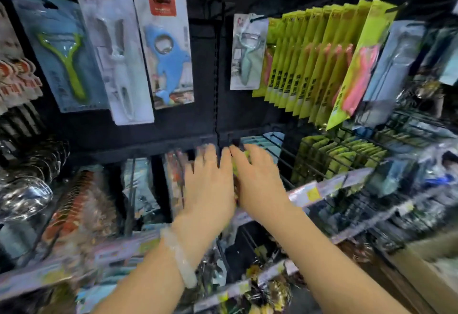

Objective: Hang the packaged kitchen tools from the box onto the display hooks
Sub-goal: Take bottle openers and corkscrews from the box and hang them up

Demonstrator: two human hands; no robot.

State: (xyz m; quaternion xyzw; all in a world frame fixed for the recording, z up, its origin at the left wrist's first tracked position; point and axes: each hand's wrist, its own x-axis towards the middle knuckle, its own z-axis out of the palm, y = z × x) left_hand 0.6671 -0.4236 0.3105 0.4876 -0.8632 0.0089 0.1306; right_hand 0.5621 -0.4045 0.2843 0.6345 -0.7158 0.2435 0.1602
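Both hands meet just below the row of green packs. Right hand curls round a yellow-green packet, mostly hidden and blurred. Left hand lies flat beside it, fingers spread. Likely light, slippery film; pinch near the hang hole.

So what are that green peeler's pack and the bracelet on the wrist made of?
The green peeler's pack looks like printed card under a clear plastic blister, going by the glare over the tool. The bracelet on the left wrist looks like pale, translucent stone or glass, smooth and glossy; the picture cannot settle which.
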